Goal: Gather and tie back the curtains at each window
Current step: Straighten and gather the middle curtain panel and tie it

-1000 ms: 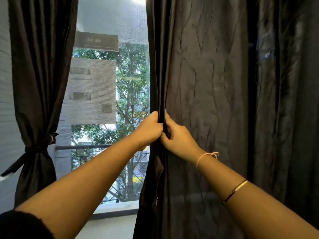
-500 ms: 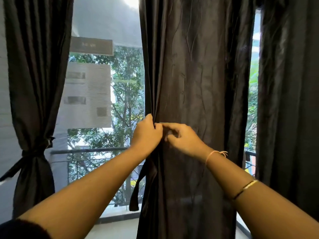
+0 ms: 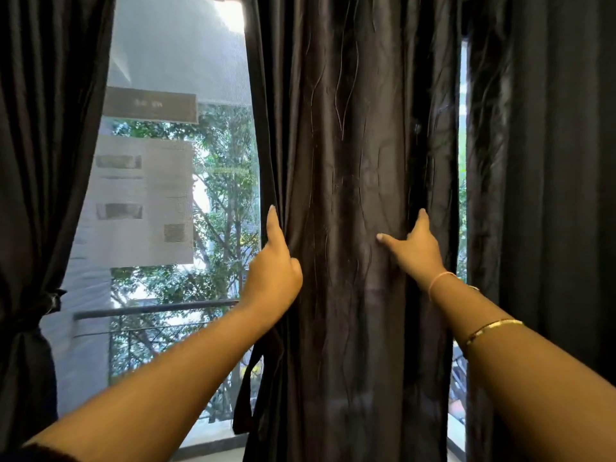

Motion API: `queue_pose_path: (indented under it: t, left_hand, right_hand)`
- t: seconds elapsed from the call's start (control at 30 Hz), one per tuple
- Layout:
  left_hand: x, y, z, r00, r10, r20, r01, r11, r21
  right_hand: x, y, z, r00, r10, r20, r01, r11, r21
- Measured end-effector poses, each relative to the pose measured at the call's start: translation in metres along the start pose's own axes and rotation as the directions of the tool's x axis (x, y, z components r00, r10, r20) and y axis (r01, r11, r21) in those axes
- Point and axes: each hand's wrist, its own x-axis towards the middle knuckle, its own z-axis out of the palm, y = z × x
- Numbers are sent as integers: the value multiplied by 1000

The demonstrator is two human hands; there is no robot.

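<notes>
Your left grip [image 3: 273, 268] holds the left edge of the middle curtain [image 3: 350, 145]. Its thumb is in front, its pointer finger points straight up, and the other fingers are tucked behind the cloth. Your right grip [image 3: 416, 251] rests on the same curtain near its right edge, thumb and pointer stretched out. Its other fingers are hidden, so I cannot tell if it is grasping. The curtain hangs loose beside the window [image 3: 183, 61]. The left curtain [image 3: 40, 161] is tied back.
</notes>
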Motion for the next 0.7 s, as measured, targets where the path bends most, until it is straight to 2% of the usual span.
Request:
queue_pose_path:
  t: [0.07, 0.13, 0.27, 0.43, 0.6, 0.7]
  left_hand:
    - [3, 0, 0, 1000, 2, 2, -2, 1000, 17]
    - [6, 0, -2, 1000, 2, 9, -2, 999, 52]
    - [13, -4, -10, 999, -12, 46, 7, 995, 103]
    - [14, -15, -19, 1000, -13, 19, 10, 991, 130]
    - [13, -34, -34, 1000, -26, -8, 26, 991, 131]
    - [13, -46, -43, 999, -25, -26, 28, 989, 142]
  right_hand:
    - [-1, 4, -1, 999, -34, 36, 38, 995, -90]
    - [-6, 4, 4, 988, -149, 48, 156, 958, -240]
    - [-19, -12, 29, 928, -341, 149, 371, 816, -442]
    - [-35, -54, 64, 824, -505, 257, 566, 755, -332]
    - [-55, -95, 90, 708, -609, 359, 703, 659, -269]
    - [-77, -110, 107, 657, -645, 390, 744, 639, -197]
